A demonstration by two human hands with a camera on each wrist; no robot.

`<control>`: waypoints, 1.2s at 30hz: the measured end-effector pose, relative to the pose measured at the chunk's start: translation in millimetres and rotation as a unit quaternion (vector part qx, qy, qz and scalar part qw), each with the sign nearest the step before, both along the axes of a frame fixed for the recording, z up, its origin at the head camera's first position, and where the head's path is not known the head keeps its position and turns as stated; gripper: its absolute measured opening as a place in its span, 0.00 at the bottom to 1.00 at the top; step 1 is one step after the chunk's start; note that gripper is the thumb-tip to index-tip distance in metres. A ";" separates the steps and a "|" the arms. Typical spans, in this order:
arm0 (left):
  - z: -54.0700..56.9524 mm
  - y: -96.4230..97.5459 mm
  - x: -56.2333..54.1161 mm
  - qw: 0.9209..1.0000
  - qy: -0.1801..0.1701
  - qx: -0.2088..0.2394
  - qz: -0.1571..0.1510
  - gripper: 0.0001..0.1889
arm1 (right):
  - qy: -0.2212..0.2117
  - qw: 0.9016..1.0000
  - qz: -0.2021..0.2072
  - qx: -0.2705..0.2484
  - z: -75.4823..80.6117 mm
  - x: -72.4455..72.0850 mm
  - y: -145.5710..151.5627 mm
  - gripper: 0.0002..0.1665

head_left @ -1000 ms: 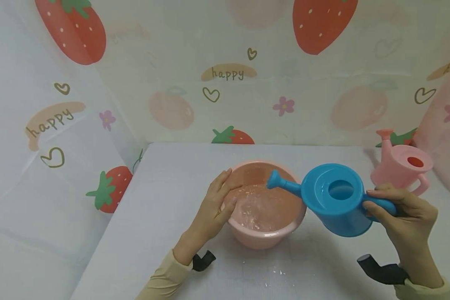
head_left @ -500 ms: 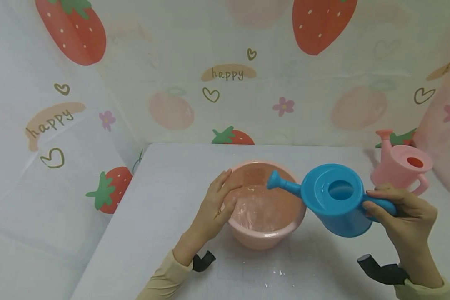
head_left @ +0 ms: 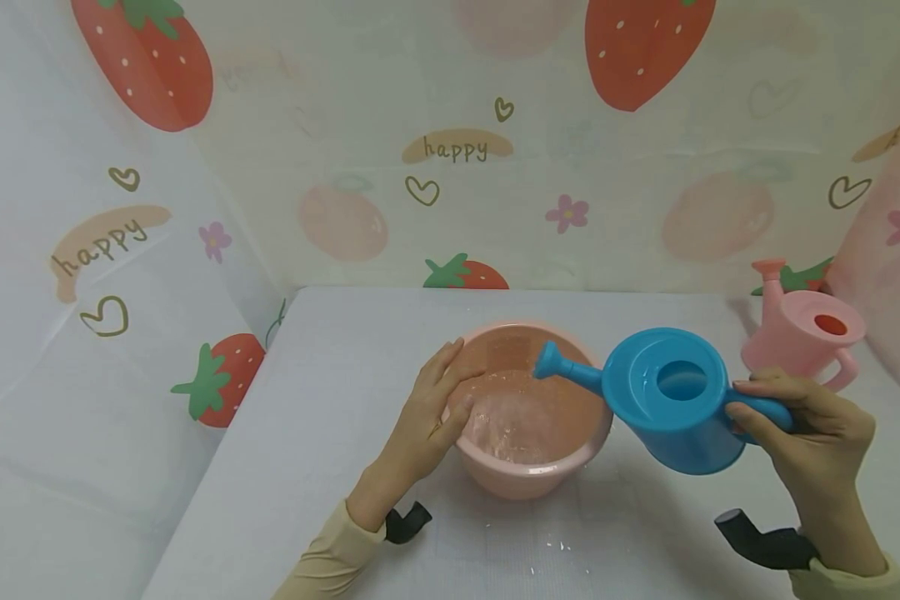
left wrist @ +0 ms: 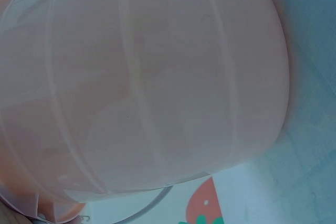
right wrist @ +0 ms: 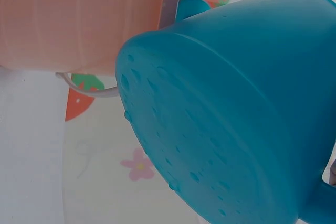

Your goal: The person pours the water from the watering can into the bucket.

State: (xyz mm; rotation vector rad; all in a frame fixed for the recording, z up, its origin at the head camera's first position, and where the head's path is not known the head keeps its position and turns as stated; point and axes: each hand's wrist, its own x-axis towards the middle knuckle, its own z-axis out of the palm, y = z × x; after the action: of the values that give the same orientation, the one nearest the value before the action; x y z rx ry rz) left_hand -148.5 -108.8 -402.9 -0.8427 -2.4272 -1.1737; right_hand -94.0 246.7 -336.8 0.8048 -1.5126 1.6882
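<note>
A pink bucket (head_left: 521, 479) with water (head_left: 521, 417) in it stands on the white table. My left hand (head_left: 423, 417) holds its left rim, the fingertips reaching over the edge. In the left wrist view the ribbed bucket wall (left wrist: 157, 77) fills most of the picture. My right hand (head_left: 817, 425) grips the handle of a blue watering can (head_left: 675, 433) beside the bucket. The can is raised and tilted left, its spout (head_left: 570, 367) over the bucket's opening. Drops cling to the can's underside (right wrist: 194, 140) in the right wrist view. The water surface is rippled below the spout.
A pink watering can (head_left: 802, 329) stands at the back right, behind my right hand. Water drops (head_left: 562, 546) lie on the table (head_left: 330, 375) in front of the bucket. A strawberry-print sheet (head_left: 622, 167) rises behind the table and at its sides.
Both hands, the bucket and the blue watering can stay in place. Only the ripples on the water change, with less splashing than a second ago.
</note>
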 end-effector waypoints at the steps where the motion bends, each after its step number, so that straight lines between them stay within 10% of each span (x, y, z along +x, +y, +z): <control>1: 0.0 0.0 0.0 1.000 0.000 0.000 0.000 0.22 | 0.000 1.000 0.001 0.000 0.1 0.0 0.0 0.18; 36: -1.8 0.3 -0.4 1.000 -0.003 -0.001 0.005 0.22 | 0.005 1.000 -0.003 0.013 -0.4 -0.2 0.7 0.19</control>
State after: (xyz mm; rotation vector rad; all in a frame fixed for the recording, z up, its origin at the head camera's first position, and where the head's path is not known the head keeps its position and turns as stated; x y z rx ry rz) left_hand -148.9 -108.5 -404.6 -0.8271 -2.4349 -1.1717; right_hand -94.2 247.4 -337.2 0.8193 -1.5324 1.6610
